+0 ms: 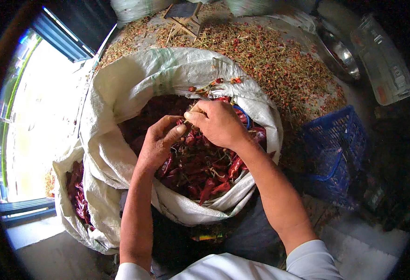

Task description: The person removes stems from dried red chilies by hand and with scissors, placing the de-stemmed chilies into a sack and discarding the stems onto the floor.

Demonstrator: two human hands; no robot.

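Observation:
My left hand [163,140] pinches a dried red chili pepper [181,121] between thumb and fingers, and most of the pod is hidden. Thumb and forefinger of my right hand [217,122] are closed at the pepper's stem end, touching or nearly touching the left fingertips. Both hands are over the mouth of a white woven sack [187,61] with its rim rolled outward. Inside lie many dried red chilies [210,185] with pale stems. Part of a blue rim or handle [248,120] shows behind my right hand. Loose stems with red caps [219,81] rest on the sack's far rim.
A second woven sack [101,224] of chilies stands at left, beside a bright doorway [47,122]. Stems and chili scraps [278,66] cover the floor beyond. A folding stool [184,19] stands at the back; a metal bowl [348,57] and blue plastic basket [334,140] are at right.

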